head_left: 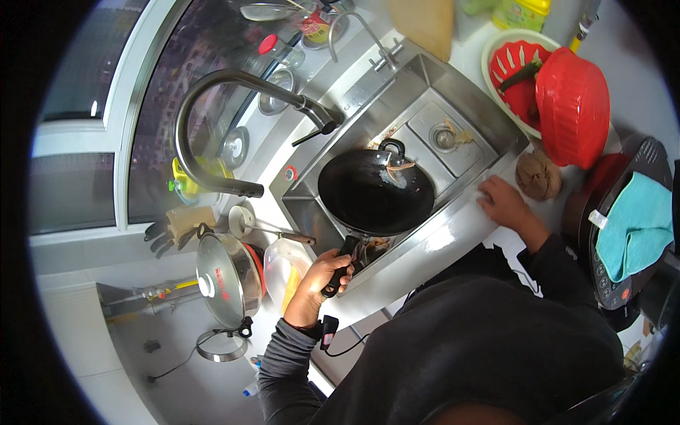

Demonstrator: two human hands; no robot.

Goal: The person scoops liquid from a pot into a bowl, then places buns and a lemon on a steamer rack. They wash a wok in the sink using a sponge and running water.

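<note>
My left hand (pixel 329 273) grips the black handle of a dark wok (pixel 374 199), which rests tilted in the stainless steel sink (pixel 462 170). Food scraps and a whitish residue lie on the wok's inner wall near its small loop handle. More scraps are around the sink drain (pixel 444 137) and below the wok's near side. My right hand (pixel 502 201) is at the counter edge on the sink's right, its fingers bent and apart, with nothing visible in it. Beside it sits a crumpled brown item (pixel 537 175). The curved metal faucet (pixel 212 79) arches over the sink's left side.
A lidded pot (pixel 223 281), a small ladle pan (pixel 241 220) and a translucent bowl (pixel 281 265) stand left. At right are a red plastic basket (pixel 574 106), a pale basin (pixel 489 58) and an electric cooker (pixel 611 265) with a turquoise cloth (pixel 635 228). A cutting board (pixel 425 26) stands behind.
</note>
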